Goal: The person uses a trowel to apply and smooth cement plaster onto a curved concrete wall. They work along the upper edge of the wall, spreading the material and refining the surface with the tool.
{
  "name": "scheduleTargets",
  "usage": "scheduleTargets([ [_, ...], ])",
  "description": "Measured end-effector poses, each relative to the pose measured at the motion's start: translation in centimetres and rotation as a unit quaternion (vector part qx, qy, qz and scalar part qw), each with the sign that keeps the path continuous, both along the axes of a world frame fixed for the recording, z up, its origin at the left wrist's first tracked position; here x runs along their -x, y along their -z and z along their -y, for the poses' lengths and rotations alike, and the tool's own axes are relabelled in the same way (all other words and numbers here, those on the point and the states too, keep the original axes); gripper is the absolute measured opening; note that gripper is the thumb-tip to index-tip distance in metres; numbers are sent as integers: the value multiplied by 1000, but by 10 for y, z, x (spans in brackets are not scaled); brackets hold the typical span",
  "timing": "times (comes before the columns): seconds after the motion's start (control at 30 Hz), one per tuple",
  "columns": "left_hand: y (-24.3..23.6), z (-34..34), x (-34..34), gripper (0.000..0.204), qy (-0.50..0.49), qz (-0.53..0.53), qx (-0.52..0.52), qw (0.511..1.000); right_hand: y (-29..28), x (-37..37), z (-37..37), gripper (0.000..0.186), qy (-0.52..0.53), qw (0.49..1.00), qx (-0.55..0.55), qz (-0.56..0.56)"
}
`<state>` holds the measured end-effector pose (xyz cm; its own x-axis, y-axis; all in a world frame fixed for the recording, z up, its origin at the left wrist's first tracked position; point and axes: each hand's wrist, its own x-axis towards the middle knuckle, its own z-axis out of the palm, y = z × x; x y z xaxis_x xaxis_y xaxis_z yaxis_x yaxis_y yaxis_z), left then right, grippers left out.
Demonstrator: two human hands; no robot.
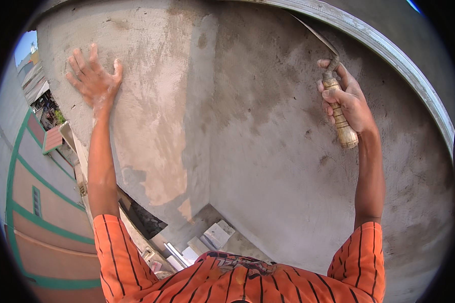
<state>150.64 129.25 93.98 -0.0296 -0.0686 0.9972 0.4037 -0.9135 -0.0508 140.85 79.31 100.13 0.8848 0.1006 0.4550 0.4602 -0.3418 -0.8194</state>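
Observation:
My left hand (pixel 97 80) is spread on the pale, drier part of the plastered wall (pixel 151 96), fingers apart and nothing in them. Higher on the right, my right hand (pixel 350 96) is closed round the ridged wooden handle of a trowel (pixel 345 132). The trowel's neck bends above my fingers, and its thin blade slants up and left, seen nearly edge-on near the top of the darker, damp-looking wall (pixel 288 151). Whether the blade touches the plaster I cannot tell. Both arms are raised and stretched out.
A light moulded edge (pixel 404 65) curves along the top right. The two wall faces meet at an inner corner. Low down lie several pale blocks (pixel 217 235) and white strips (pixel 177 255). Beyond the left wall edge stands a building (pixel 50 202) with green bands.

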Motion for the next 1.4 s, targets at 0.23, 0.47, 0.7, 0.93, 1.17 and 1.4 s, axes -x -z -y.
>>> scheduleTargets([
  [0.23, 1, 1, -4, 80, 15, 16, -4, 1000, -2, 7, -14, 68, -31, 998, -45, -9],
  [0.47, -1, -4, 3, 79, 10, 7, 15, 1000, -2, 0, -8, 64, -46, 999, 7, 9],
  [0.7, 0, -2, 2, 75, 14, 12, 4, 1000, -1, -11, -21, 68, -30, 999, 3, 14],
  [0.93, 2, -1, 0, 75, 26, 19, 1, 999, -2, -1, -23, 70, -4, 1000, -3, -1],
  [1.17, -1, -8, 3, 76, 13, 11, 8, 1000, -12, -12, -34, 68, -21, 1000, 15, -8],
  [1.4, 1, -4, 3, 75, 25, 15, 15, 999, -3, -14, -24, 62, -39, 999, 29, 2],
])
